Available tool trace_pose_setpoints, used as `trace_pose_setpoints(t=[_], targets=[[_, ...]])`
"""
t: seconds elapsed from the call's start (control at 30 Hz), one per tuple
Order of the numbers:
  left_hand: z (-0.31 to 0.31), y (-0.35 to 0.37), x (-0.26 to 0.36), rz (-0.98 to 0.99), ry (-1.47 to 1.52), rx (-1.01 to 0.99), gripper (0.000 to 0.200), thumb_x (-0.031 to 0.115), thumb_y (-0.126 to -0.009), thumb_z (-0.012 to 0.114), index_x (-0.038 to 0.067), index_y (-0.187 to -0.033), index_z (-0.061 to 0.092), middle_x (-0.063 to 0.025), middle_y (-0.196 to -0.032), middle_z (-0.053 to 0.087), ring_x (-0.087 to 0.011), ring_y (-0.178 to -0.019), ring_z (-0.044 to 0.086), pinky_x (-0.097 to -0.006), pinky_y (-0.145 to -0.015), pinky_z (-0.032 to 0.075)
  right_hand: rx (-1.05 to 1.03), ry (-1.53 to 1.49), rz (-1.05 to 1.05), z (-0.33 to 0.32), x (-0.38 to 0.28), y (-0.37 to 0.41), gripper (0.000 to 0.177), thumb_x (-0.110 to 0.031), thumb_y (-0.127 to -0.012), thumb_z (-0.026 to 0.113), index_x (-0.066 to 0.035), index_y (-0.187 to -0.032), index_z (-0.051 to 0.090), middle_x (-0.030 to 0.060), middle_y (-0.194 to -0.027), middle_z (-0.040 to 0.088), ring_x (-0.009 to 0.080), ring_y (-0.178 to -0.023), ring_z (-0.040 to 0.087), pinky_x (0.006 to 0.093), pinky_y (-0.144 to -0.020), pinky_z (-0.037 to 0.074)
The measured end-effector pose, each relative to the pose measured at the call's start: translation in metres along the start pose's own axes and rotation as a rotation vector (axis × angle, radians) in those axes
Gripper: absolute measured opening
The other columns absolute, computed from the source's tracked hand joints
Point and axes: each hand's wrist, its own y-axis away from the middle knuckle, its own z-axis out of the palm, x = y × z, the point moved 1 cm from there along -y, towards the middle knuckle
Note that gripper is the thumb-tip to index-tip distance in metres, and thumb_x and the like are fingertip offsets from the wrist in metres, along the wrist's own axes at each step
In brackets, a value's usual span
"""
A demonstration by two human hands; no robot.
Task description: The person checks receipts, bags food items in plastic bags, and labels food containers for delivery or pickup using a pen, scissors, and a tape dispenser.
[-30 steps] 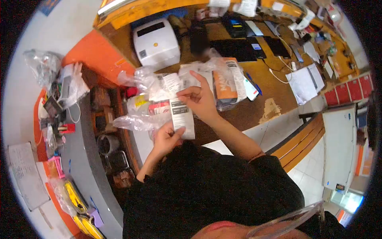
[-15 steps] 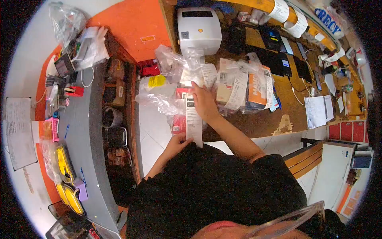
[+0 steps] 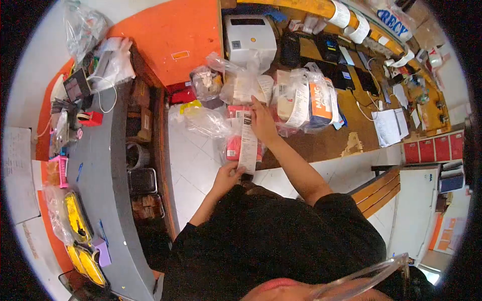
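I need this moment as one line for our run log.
left hand: holds paper strip, lower end | right hand: at its upper end | red package: partly behind paper strip | white printer: farther off

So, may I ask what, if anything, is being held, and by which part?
The left hand holds a printed paper strip by its lower end. The right hand is at its upper part; whether it grips cannot be told.

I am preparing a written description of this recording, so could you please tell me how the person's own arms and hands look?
The arms wear black sleeves, which leave the forearms bare. The left hand and right hand wear no gloves, and no cables show on them.
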Motion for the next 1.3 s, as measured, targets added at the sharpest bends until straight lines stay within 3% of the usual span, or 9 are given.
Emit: trace_pose_setpoints(t=[0.43, 0.5, 0.6, 0.8, 0.9, 0.97, 1.03, 1.13, 1.3], targets=[[-0.009, 0.033, -0.011, -0.039, -0.002, -0.062, 0.027, 0.026, -0.08, 0.056, 0.001, -0.09, 0.061, -0.0145, -0.08, 0.062, -0.0211, -0.075, 0.059, -0.0305, -0.067, 0.043, -0.07, -0.285, 0.298, -0.01, -0.002, 0.021, 0.052, -0.002, -0.077, 0.052, -0.007, -0.126, 0.033, 0.0132, -0.075, 0.057, 0.0274, -0.069, 0.058, 0.0343, -0.064, 0.045], [-0.011, 0.035, -0.006, -0.034, -0.015, -0.052, 0.026, 0.025, -0.08, 0.056, 0.001, -0.09, 0.061, -0.0145, -0.08, 0.062, -0.0212, -0.075, 0.059, -0.0303, -0.067, 0.043, -0.152, -0.028, 0.121, -0.011, -0.004, 0.016, 0.052, -0.007, -0.077, 0.053, -0.013, -0.125, 0.035, 0.0147, -0.075, 0.059, 0.032, -0.069, 0.057, 0.0386, -0.065, 0.045], [-0.012, 0.034, -0.003, -0.093, -0.035, -0.055, 0.026, 0.024, -0.079, 0.057, 0.001, -0.089, 0.061, -0.0143, -0.08, 0.062, -0.0218, -0.074, 0.059, -0.0301, -0.068, 0.044, -0.413, 0.13, 0.182, -0.015, -0.005, -0.001, 0.051, -0.012, -0.077, 0.053, -0.016, -0.125, 0.036, 0.0182, -0.088, 0.058, 0.0352, -0.077, 0.056, 0.0411, -0.069, 0.043], [-0.01, 0.035, -0.015, -0.045, -0.047, -0.017, 0.026, 0.024, -0.079, 0.058, 0.0, -0.089, 0.061, -0.0139, -0.08, 0.063, -0.0212, -0.075, 0.06, -0.0295, -0.067, 0.044, -0.17, 0.166, 0.029, -0.031, -0.013, 0.009, 0.045, -0.012, -0.076, 0.054, -0.011, -0.119, 0.043, 0.0198, -0.106, 0.05, 0.0322, -0.091, 0.052, 0.037, -0.077, 0.041], [-0.009, 0.035, -0.022, -0.036, -0.023, 0.018, 0.027, 0.025, -0.079, 0.058, 0.0, -0.089, 0.061, -0.013, -0.08, 0.063, -0.0201, -0.076, 0.06, -0.029, -0.069, 0.044, -0.002, 0.028, -0.124, -0.055, -0.036, 0.045, 0.028, -0.01, -0.077, 0.055, -0.006, -0.105, 0.054, 0.0155, -0.095, 0.056, 0.026, -0.079, 0.056, 0.0331, -0.069, 0.044], [-0.009, 0.035, -0.019, -0.084, 0.047, -0.002, 0.025, 0.023, -0.08, 0.057, -0.001, -0.089, 0.061, -0.0113, -0.081, 0.063, -0.0184, -0.076, 0.06, -0.0287, -0.07, 0.045, -0.292, -0.363, 0.285, -0.054, -0.046, 0.097, 0.027, -0.009, -0.078, 0.053, -0.003, -0.104, 0.056, 0.0099, -0.075, 0.06, 0.0222, -0.07, 0.059, 0.033, -0.067, 0.047], [-0.009, 0.035, -0.016, -0.061, 0.067, -0.001, 0.024, 0.021, -0.081, 0.056, -0.001, -0.088, 0.061, -0.0106, -0.08, 0.063, -0.0168, -0.075, 0.06, -0.028, -0.069, 0.045, -0.458, -0.69, 0.538, -0.05, -0.063, 0.142, 0.034, -0.008, -0.079, 0.053, -0.005, -0.113, 0.051, 0.0085, -0.069, 0.058, 0.0165, -0.067, 0.057, 0.0305, -0.064, 0.046], [-0.003, 0.033, -0.028, -0.05, 0.159, -0.009, 0.023, 0.02, -0.082, 0.055, -0.002, -0.089, 0.06, -0.009, -0.079, 0.063, -0.0135, -0.075, 0.058, -0.026, -0.068, 0.044, -0.547, -0.605, 0.455, -0.048, -0.078, 0.178, 0.068, -0.005, -0.08, 0.051, -0.014, -0.135, 0.014, 0.0095, -0.066, 0.056, 0.0166, -0.061, 0.055, 0.0283, -0.063, 0.045], [-0.003, 0.035, -0.023, -0.084, 0.126, -0.039, 0.023, 0.018, -0.083, 0.054, -0.003, -0.091, 0.058, -0.0071, -0.079, 0.062, -0.0108, -0.074, 0.057, -0.0246, -0.067, 0.044, -0.43, -0.467, 0.431, -0.02, -0.069, 0.183, 0.081, -0.006, -0.079, 0.055, -0.013, -0.136, -0.002, 0.0097, -0.067, 0.058, 0.0178, -0.061, 0.058, 0.0284, -0.059, 0.046]])
